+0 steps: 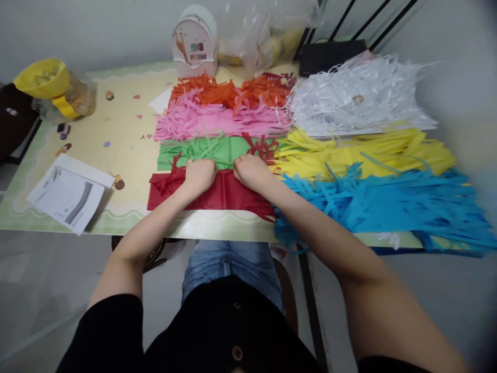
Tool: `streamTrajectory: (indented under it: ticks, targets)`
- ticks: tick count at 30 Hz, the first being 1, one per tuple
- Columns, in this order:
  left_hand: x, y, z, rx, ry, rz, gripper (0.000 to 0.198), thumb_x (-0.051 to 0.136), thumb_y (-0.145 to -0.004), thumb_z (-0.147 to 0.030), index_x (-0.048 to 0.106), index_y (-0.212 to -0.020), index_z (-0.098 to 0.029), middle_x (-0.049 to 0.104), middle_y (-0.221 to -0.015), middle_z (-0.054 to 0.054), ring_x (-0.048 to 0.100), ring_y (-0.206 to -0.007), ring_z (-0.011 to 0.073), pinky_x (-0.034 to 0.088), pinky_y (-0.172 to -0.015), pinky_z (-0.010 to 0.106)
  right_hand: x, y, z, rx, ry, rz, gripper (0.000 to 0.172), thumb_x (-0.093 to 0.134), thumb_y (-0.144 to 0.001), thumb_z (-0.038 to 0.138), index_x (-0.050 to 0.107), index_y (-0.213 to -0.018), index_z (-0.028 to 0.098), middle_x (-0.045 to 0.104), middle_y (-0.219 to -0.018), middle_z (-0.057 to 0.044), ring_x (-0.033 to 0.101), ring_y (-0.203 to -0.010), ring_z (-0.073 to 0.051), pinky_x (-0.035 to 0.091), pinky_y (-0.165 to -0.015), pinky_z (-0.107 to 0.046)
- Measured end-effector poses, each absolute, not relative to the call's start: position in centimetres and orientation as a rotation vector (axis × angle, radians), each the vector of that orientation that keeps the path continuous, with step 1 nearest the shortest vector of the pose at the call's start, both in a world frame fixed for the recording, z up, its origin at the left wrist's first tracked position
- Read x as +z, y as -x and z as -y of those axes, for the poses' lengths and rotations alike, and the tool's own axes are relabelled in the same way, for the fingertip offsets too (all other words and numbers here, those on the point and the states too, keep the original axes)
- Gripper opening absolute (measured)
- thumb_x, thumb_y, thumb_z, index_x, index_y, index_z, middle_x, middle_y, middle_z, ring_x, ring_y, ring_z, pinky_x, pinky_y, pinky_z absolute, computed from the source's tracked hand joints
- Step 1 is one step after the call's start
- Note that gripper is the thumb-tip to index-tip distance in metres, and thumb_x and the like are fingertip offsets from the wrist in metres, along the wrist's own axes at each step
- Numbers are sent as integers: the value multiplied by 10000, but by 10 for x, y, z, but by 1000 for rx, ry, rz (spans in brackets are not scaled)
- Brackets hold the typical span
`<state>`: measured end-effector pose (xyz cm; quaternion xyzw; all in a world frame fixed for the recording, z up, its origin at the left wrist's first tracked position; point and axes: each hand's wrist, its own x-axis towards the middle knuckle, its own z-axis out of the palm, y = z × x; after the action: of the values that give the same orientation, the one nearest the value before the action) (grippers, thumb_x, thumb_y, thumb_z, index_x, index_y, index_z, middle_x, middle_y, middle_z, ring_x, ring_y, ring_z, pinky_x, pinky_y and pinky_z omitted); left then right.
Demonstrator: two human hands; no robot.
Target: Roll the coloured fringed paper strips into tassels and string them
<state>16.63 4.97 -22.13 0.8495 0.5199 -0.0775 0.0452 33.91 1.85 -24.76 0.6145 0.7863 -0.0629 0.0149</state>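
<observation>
A dark red fringed tissue-paper strip [212,198] lies near the front edge of the table, its cut ends fanned out at left and right. My left hand [201,175] is closed on its upper edge, left of the middle fold. On the other side of the fold, my right hand [250,171] is curled shut on the same edge, with red fringe bunched behind it. Just behind both hands sits a green fringed strip [209,150]. Farther back are a pink fringed strip [225,122] and an orange one [233,93].
To the right lie yellow fringe [368,153], blue fringe [388,204] overhanging the front edge, and a pile of white ribbon strands [357,96]. A folded paper [68,194] and a jar with a yellow funnel top [79,98] are left. A pinkish-white container [195,44] stands at the back.
</observation>
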Motion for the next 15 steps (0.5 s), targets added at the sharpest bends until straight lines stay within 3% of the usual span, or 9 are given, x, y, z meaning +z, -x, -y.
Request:
streamTrajectory:
  ticks: [6, 10, 15]
  targets:
    - [-228, -161, -55, -120, -2497, -1571, 244, 614, -986, -330, 754, -1116, -178, 793, -1091, 158, 720, -1080, 340, 468, -956, 458, -248, -343, -19, -220, -1928, -2493, 303, 569, -1015, 311, 719, -1191, 116, 732, -1171, -179, 618, -1135, -318, 414, -852, -380]
    - [-233, -155, -56, -17, -2475, -1507, 223, 667, -965, -348, 763, -1099, -197, 751, -1175, 148, 656, -1185, 341, 473, -955, 443, -254, -345, -15, -226, -2018, -2568, 216, 601, -994, 279, 722, -1115, 146, 712, -1158, -162, 575, -1137, -312, 382, -865, -387]
    - [-240, -147, -55, 78, -2455, -1484, 157, 665, -963, -317, 745, -1012, -192, 765, -1067, 117, 625, -1169, 340, 457, -932, 442, -258, -342, -6, 2, -1980, -2705, 307, 574, -1011, 293, 673, -1268, 157, 668, -1280, -173, 507, -1178, -322, 330, -917, -414]
